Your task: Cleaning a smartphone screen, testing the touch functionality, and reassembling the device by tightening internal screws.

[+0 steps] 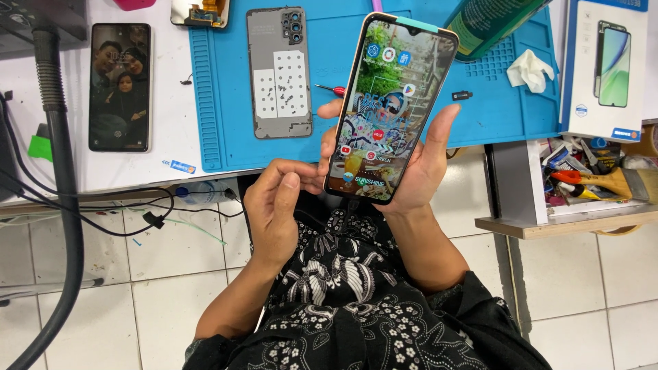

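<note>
- Smartphone [389,106]: held up over the lap and the table's front edge, tilted, its screen lit with a colourful home screen of app icons.
- Blue work mat [226,137]: lies on the white table behind the phone; a grey phone back cover [279,72] rests on it, with a small red-handled screwdriver [330,89] just beside that cover.
- Second phone [120,86]: flat on the white table left of the mat, screen showing a photo.
- Right hand [418,168]: cradles the smartphone from beneath, thumb up along its right edge, fingers wrapped behind.
- Left hand [274,205]: loosely curled and holding nothing, fingertips near the phone's lower left corner; whether they touch it is unclear.
- White tissue [529,70]: crumpled at the mat's right end.
</note>
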